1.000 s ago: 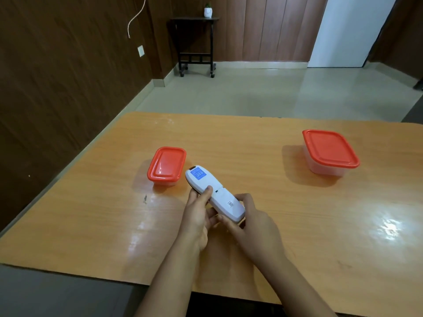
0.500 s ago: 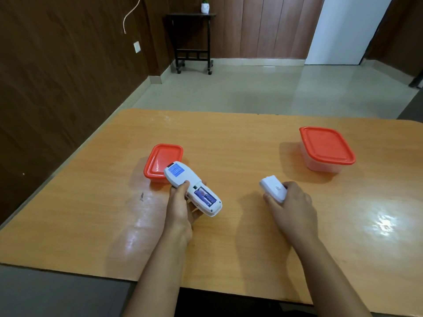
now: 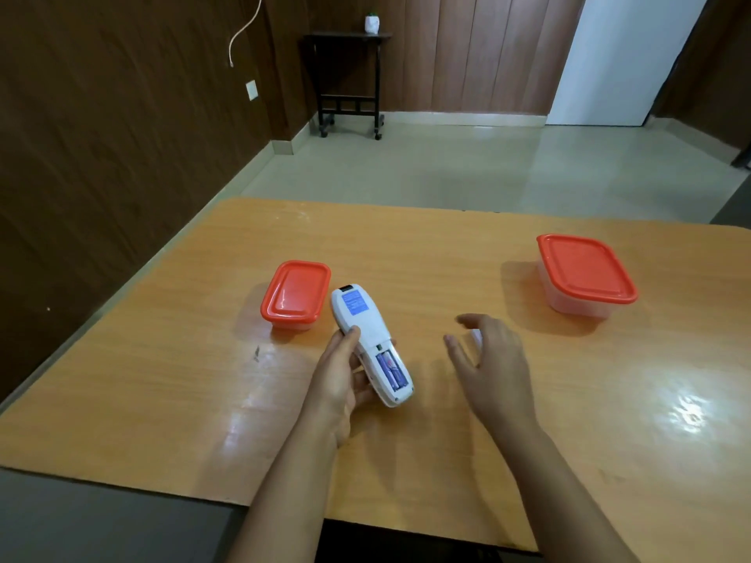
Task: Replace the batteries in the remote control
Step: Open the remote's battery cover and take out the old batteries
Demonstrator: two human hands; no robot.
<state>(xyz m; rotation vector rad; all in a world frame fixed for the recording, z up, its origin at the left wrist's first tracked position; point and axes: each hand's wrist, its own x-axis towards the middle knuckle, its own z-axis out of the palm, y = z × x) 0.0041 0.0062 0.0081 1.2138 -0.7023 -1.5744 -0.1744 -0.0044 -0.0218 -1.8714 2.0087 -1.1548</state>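
Batteries lay exposed because the left hand gripped the remote control back-up, nose toward eleven o'clock. At three o'clock, the right hand hovered spread over something white, probably the cover.

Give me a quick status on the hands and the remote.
Left hand grips remote, back up. Battery bay uncovered, batteries in place. Right hand open, fingers spread above table, holding nothing. Nothing blocking the bay.
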